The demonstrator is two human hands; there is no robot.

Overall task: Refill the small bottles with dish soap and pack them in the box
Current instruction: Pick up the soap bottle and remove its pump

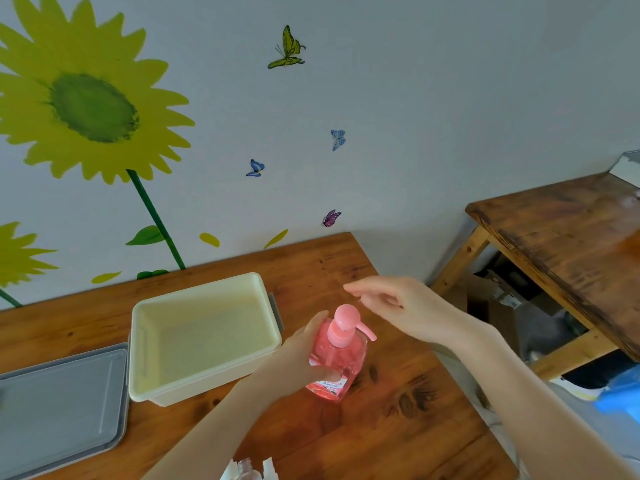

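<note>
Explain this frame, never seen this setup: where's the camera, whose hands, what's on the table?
There is no machine here. A person works with bare hands, and the single picture comes from a wide-angle camera worn on the head, looking forward and down. The left hand grips a pink transparent pump bottle over the brown wooden table. The right hand hovers open near the pump head and holds nothing. Left of the bottle sits an open cream plastic box with nothing visible inside. Beside that lies a flat grey plastic lid. Something clear pokes in at the bottom edge, too cropped to identify.
</note>
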